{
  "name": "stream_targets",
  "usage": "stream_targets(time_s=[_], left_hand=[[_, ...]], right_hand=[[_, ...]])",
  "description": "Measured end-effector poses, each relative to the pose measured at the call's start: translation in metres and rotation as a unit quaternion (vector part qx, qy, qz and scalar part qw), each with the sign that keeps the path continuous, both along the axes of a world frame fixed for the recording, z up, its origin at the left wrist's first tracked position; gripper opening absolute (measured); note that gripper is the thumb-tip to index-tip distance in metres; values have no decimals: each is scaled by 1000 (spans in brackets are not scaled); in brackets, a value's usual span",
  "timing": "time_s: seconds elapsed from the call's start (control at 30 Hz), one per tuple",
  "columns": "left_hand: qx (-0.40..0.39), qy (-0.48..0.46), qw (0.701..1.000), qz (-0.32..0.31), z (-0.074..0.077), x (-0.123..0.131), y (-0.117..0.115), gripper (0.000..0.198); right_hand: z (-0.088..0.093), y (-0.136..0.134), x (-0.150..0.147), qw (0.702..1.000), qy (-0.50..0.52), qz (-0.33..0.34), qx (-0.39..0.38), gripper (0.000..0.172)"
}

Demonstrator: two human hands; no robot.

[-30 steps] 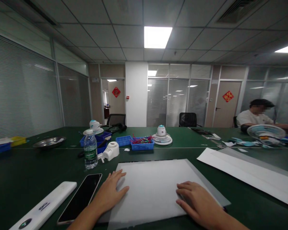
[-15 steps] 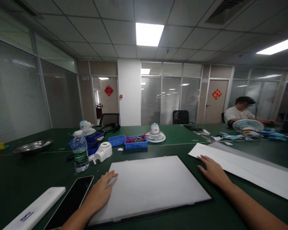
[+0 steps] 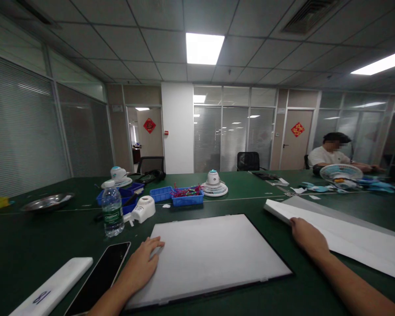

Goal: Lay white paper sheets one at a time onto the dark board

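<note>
A pale flat panel with a thin black frame lies on the green table in front of me. My left hand rests with fingers spread on the panel's left edge. To the right, my right hand pinches the near edge of a long white sheet, whose left end is slightly raised. The thumb of that hand is hidden. A translucent sheet lies behind the white one.
Left of the panel are a phone, a white block and a water bottle. Blue trays, white fan parts and a metal dish stand farther back. A person sits at the far right.
My right hand has moved right from the table onto the white sheet and closed on its edge. The sheet's left end has lifted and shifted slightly right. My left hand stays on the panel.
</note>
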State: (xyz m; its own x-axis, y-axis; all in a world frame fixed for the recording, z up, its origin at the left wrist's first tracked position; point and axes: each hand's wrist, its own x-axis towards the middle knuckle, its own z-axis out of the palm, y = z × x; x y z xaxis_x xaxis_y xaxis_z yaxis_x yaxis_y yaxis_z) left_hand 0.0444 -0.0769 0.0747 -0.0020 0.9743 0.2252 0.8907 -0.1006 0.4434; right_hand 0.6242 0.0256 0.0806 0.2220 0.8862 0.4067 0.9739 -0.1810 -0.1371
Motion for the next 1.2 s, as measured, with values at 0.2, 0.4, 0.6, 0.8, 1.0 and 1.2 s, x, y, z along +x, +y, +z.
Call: stream_targets(time_s=[0.2, 0.4, 0.6, 0.8, 1.0, 1.2], left_hand=[[3, -3, 1000, -4, 0, -1, -2, 46], [-1, -2, 1000, -3, 0, -1, -1, 45], [1, 2, 1000, -3, -1, -1, -1, 44], [-3, -4, 1000, -3, -5, -2, 4, 46], [4, -17, 1000, -7, -2, 0, 1, 54], [19, -29, 999, -2, -6, -1, 3, 54]], right_hand=[[25, -22, -36, 996, -15, -11, 82, 57], [25, -74, -135, 935, -56, 351, -5, 45], [17, -103, -179, 847, 8, 527, -76, 50], [12, -58, -129, 945, 43, 322, -43, 57], [20, -70, -134, 901, 60, 422, -82, 51], [21, -88, -151, 832, 80, 537, -113, 44]])
